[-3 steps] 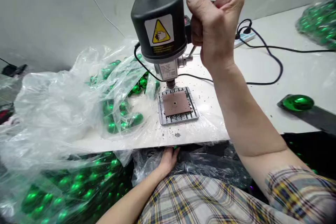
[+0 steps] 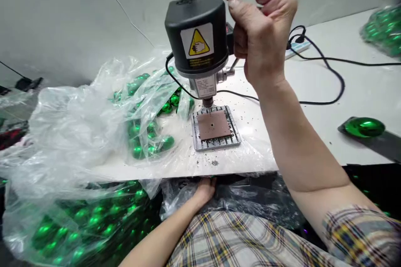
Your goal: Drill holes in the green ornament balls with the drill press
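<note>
Beside the bench drill press [image 2: 196, 29], my right hand [image 2: 266, 29] is raised with its fingers curled round the end of the press lever [image 2: 232, 71]. Its thumb and forefinger form a loop, and the grip itself is mostly hidden. Low at the table's front edge is my left hand [image 2: 205, 190], its fingertips hidden under the edge. A speck of green shows by those fingers, too small to name. Under the drill chuck [image 2: 207, 102], a brown square pad [image 2: 214, 125] with a small hole lies on the slotted metal base [image 2: 216, 145].
Shiny green baubles [image 2: 167, 106] lie under clear plastic [image 2: 72, 121] on the left of the white table [image 2: 316, 133]. More fill a bag [image 2: 84, 225] below. To the right are a green bauble [image 2: 365, 127], a power strip [image 2: 297, 49], a black cable [image 2: 343, 85] and another bag [image 2: 382, 31].
The whole view has shifted slightly, so things appear a little further right and lower. My hands keep nearly the same places relative to the press and table.
</note>
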Motion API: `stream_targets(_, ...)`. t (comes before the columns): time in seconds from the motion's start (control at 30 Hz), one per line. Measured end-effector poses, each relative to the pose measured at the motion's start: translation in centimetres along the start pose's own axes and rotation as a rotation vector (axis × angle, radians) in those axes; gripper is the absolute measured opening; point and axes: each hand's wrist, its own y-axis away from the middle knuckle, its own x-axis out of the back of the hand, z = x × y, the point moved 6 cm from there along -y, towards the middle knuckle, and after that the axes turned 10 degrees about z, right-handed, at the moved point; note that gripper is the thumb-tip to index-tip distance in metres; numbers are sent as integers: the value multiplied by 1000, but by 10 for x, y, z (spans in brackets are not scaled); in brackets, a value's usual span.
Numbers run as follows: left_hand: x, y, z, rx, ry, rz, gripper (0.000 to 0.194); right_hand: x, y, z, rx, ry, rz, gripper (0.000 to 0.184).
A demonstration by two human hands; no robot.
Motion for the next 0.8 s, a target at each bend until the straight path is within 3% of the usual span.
stream_targets(0.07, 5, 4, 9, 23, -44, -63, 44, 1, 1, 1, -5, -6, 3, 21)
stream_targets(0.13, 21, 19, 26, -13, -85, -132, 47, 1, 1, 1, -10, -6, 12, 18)
stream_targets(0.23, 63, 51, 70, -276, -64, -354, 49, 2, 1, 3, -52, 53, 11, 14)
stream_targets(0.3, 107, 57, 99, -372, 106, -447, 35, 4, 1, 4, -69, 97, 6, 11)
stream_targets(0.33, 134, 47, 109, -350, 194, -383, 37, 4, 1, 4, -70, 107, -1, 9)
stream_targets(0.37, 164, 29, 115, -322, 257, -216, 42, 4, 1, 3, -64, 112, -5, 8)
stream_targets(0.47, 253, -41, 116, -304, 126, 471, 32, 5, 1, 3, -63, 116, -13, 11)
stream_targets(0.5, 270, -65, 113, -285, 14, 607, 24, 5, 1, 4, -71, 116, -11, 12)
stream_targets(0.53, 280, -90, 109, -252, -78, 642, 20, 5, 2, 4, -79, 118, -8, 11)
stream_targets(0.63, 288, -151, 94, -199, -174, 551, 36, 6, 2, 7, -93, 148, -5, 10)
stream_targets(0.7, 289, -171, 88, -202, -160, 502, 37, 6, 1, 10, -96, 182, -19, 14)
stream_targets(0.8, 294, -177, 83, -198, -97, 499, 37, 6, 1, 12, -92, 209, -51, 20)
